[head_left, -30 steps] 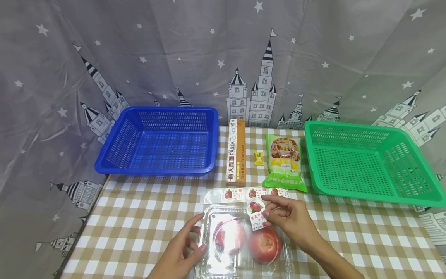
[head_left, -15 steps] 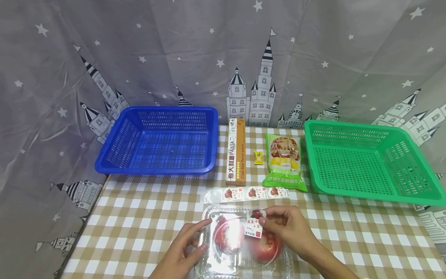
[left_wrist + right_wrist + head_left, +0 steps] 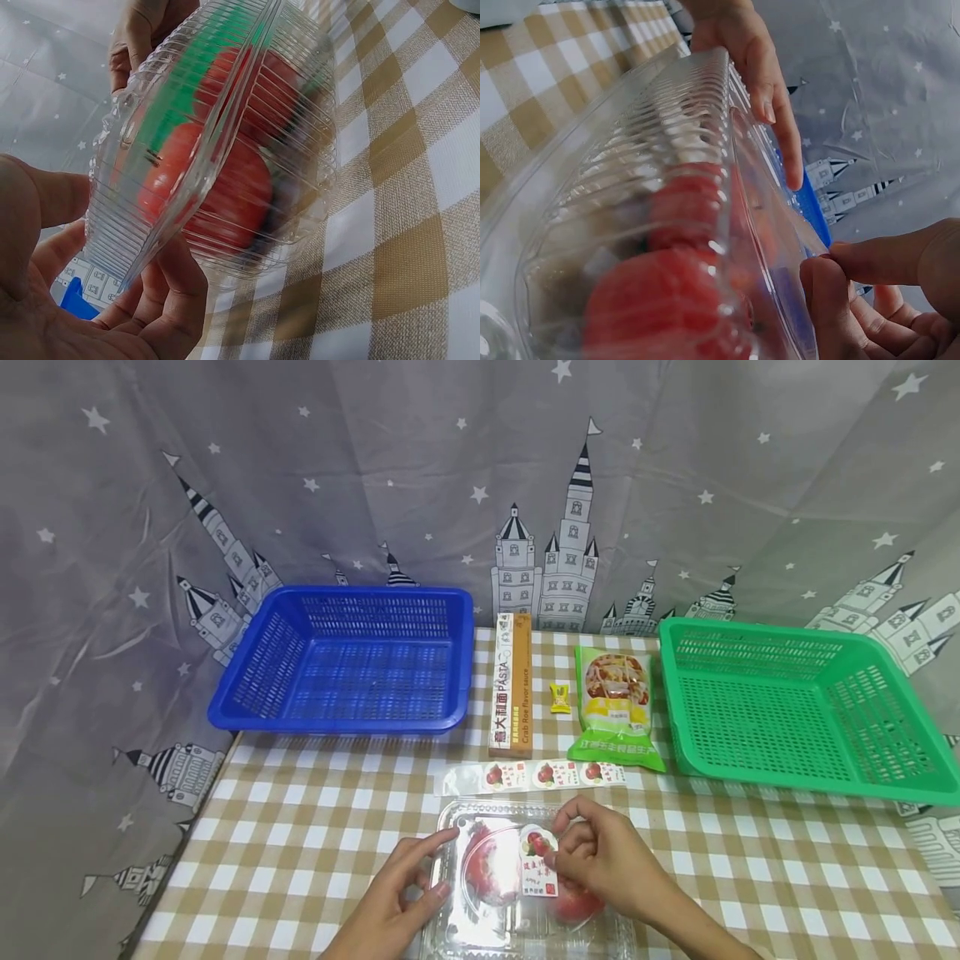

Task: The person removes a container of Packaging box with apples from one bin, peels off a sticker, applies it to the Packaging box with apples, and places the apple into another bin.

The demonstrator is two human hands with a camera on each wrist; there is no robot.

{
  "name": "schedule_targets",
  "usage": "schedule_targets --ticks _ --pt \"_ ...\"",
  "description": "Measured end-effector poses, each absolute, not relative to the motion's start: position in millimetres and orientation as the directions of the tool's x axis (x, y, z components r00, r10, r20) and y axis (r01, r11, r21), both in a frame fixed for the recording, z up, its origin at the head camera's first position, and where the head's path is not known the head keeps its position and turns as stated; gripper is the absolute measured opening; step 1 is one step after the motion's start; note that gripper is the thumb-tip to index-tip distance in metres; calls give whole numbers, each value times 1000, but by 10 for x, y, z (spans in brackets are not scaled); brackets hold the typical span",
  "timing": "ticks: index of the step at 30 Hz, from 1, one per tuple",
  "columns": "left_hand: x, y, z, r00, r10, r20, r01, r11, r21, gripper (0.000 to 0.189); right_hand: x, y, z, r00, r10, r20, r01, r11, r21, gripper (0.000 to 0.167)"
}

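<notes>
A clear plastic clamshell box (image 3: 452, 817) with two red fruits (image 3: 491, 870) inside lies near the table's front edge. My left hand (image 3: 438, 864) grips its left side, thumb and fingers on the rim; in the left wrist view those fingers (image 3: 176, 292) curl under the box (image 3: 217, 112). Over the lid, my right hand (image 3: 557, 853) pinches a white sticker label (image 3: 538, 867) printed with red fruit, and the label lies against the lid. The right wrist view has the box (image 3: 667, 150) close up, with the left hand (image 3: 769, 97) beyond it and my right fingertips (image 3: 832, 292) at the lid's edge.
A strip of backing paper with more stickers (image 3: 532, 774) lies just behind the box. Further back stand a blue basket (image 3: 345, 660), a pasta carton (image 3: 511, 687), a small yellow sweet (image 3: 559, 697), a green snack bag (image 3: 617, 710) and a green basket (image 3: 795, 710). A star-and-castle curtain hangs behind.
My right hand has carried the sticker down and to the left, from above the box's back edge onto the lid. The left hand has stayed at the box's left side.
</notes>
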State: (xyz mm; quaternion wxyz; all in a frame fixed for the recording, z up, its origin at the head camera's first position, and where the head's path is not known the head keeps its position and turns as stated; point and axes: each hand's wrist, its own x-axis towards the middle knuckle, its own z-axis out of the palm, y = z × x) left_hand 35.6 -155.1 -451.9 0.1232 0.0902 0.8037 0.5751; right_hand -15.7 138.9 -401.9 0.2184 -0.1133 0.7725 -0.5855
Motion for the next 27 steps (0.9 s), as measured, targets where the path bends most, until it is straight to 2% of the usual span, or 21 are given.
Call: schedule_targets --ticks 7,14,21,27 --pt "350 -1544 -4512 -953 281 -115 -15 334 943 51 -166 1358 -4053 -888 -441 -129 -74 415 -907 23" --pt "345 -1540 -4511 -951 282 -123 -26 327 945 51 -178 1313 -4075 -903 -428 18 -248 489 -836 24" --pt "340 -1532 -4521 -956 277 -99 -5 322 947 51 -165 1279 -4061 -906 -424 -3 -261 563 -784 29" --pt "342 -1529 -4520 -956 270 -110 -16 328 945 52 -126 1213 -4058 -912 -409 38 -306 614 -727 30"
